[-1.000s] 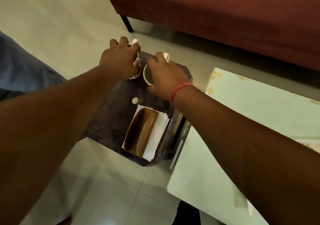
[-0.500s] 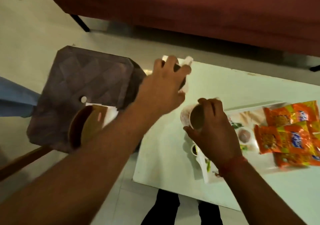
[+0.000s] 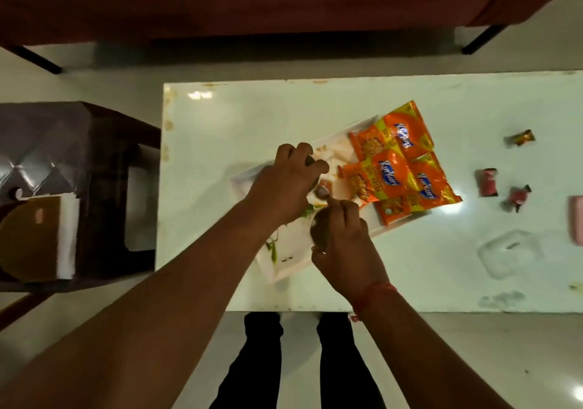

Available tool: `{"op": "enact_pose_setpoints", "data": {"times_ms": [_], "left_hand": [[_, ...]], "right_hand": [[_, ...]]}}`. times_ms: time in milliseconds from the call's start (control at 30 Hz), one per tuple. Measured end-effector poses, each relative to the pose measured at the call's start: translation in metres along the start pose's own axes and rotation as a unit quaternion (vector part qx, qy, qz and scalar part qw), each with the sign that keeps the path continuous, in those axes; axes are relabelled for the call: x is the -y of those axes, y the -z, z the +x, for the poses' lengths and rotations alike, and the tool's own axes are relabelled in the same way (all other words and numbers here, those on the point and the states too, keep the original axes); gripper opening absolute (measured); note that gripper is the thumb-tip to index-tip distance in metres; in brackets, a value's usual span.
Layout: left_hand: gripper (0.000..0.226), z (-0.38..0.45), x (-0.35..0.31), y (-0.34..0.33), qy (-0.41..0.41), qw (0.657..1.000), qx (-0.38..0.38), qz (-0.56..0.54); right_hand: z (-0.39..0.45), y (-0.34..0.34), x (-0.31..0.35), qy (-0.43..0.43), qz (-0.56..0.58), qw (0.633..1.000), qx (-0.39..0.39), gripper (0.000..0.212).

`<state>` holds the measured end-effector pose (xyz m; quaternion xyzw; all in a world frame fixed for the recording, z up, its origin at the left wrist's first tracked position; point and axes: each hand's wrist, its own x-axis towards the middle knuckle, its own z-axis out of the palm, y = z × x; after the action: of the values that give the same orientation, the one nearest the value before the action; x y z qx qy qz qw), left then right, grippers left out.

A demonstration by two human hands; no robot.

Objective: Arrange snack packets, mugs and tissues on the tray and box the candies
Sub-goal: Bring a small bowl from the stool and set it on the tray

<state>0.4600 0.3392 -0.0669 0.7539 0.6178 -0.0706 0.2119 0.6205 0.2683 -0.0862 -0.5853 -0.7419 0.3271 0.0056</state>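
The left hand (image 3: 284, 184) has its fingers (image 3: 298, 151) curled down over a mug (image 3: 321, 191), of which only a sliver of rim shows beside the thumb; the right hand (image 3: 342, 235) grips a second mug (image 3: 319, 224) from above, its dark inside showing to the left of the knuckles. Both mugs sit at the middle of the frame over the white tray (image 3: 285, 260), which lies slanted on the pale surface (image 3: 220, 118). On the tray's upper right end lie the orange snack packets (image 3: 400, 162), overlapping one another. Right of the tray, apart from it, three wrapped candies (image 3: 487, 182) lie loose on the surface, with a clear plastic box (image 3: 508, 252) below them toward the lower right. At the left edge of the frame stands a dark stool (image 3: 63, 143), well apart from the tray, bearing a brown holder (image 3: 30, 238) with a stack of white tissues (image 3: 67, 235). A red thread (image 3: 373, 295) circles the right wrist.
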Motion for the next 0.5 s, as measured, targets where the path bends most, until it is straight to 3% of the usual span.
{"op": "enact_pose_setpoints", "data": {"times_ms": [333,500], "left_hand": [[0.061,0.036,-0.027,-0.015,-0.033,0.997,0.035,0.057],[0.062,0.042,-0.026,-0.021,-0.034,0.997,0.043,0.061]], "right_hand": [[0.007,-0.01,-0.031,0.004,0.0,0.999,-0.032,0.081],[0.016,-0.013,-0.034,-0.014,-0.01,0.999,-0.046,0.09]]}}
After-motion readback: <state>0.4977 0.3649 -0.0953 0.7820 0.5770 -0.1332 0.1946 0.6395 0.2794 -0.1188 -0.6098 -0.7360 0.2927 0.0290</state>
